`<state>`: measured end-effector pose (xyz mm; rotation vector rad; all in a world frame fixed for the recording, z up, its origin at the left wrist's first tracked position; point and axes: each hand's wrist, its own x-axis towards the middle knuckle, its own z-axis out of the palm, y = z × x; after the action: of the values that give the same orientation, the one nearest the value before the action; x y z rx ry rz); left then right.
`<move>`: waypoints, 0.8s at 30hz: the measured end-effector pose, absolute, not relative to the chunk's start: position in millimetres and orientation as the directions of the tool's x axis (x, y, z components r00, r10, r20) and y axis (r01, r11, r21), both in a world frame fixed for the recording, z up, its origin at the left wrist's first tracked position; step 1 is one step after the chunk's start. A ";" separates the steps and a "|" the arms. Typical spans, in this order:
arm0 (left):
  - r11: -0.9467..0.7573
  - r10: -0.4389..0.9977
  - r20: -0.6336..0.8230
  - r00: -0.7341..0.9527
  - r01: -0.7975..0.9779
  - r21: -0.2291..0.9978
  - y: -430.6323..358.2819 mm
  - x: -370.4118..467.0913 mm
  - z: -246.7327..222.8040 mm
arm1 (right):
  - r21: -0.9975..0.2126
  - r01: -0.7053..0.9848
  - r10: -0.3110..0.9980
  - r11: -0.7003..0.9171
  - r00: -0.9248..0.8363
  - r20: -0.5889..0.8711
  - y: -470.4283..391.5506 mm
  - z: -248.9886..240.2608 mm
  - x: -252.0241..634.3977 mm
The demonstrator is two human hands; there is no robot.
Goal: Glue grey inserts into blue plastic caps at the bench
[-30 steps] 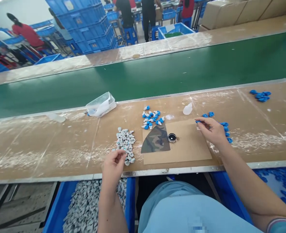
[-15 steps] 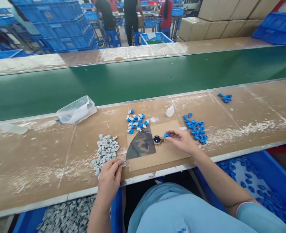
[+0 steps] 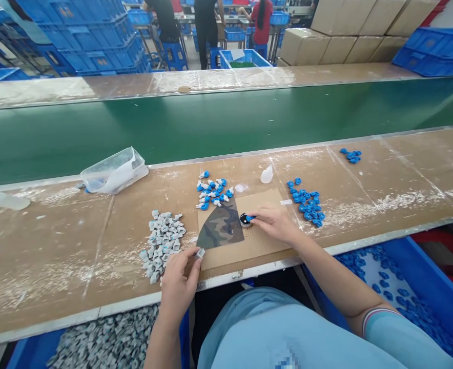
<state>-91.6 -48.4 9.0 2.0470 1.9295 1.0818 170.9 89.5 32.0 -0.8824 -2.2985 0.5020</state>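
Observation:
My left hand [image 3: 180, 274] pinches a small grey plastic part [image 3: 200, 253] at the near edge of the cardboard sheet [image 3: 265, 246]. Beside it spreads a heap of like grey parts [image 3: 163, 241]. Between the fingertips of my right hand [image 3: 274, 223] is a small blue plastic part [image 3: 250, 218], held at the rim of a small round dish [image 3: 245, 220] with a dark inside. A camouflage-patterned piece [image 3: 222, 225] lies on the cardboard left of the dish. Joined blue-and-white pieces [image 3: 212, 192] lie behind it, and loose blue parts [image 3: 309, 205] lie to the right.
A clear plastic tub [image 3: 115, 171] and a translucent white bottle-like piece [image 3: 267, 175] stand on the table. Beyond runs a green conveyor belt [image 3: 226, 118]. Below the table edge are bins of grey parts [image 3: 107, 338] and blue parts [image 3: 395, 292]. People work in the background.
My right hand has moved left, bringing the blue part to the dish. My left hand has lifted the grey part slightly, so more of it shows. The camera view has shifted a little.

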 end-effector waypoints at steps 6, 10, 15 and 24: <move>-0.136 0.953 0.272 -0.135 0.612 0.779 -36.4 -68.4 11.8 | -0.506 0.456 0.675 0.732 -0.592 0.442 91.0 31.2 171.9; -0.091 0.968 0.181 -0.175 0.426 0.900 -24.7 -49.9 7.6 | -0.519 0.466 0.692 0.717 -0.567 0.447 89.1 30.3 173.3; 0.014 0.978 0.016 -0.207 0.141 0.990 -13.2 -28.2 1.7 | -0.600 0.471 0.753 0.646 -0.519 0.404 86.5 31.5 173.4; 0.191 0.951 -0.234 -0.204 -0.211 0.959 -4.9 -9.4 4.9 | -0.705 0.432 0.801 0.562 -0.497 0.334 77.4 37.8 176.2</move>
<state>-9.4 -4.9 4.9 0.7933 1.3219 1.2907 176.2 77.4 37.8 -0.9836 -2.1415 0.7267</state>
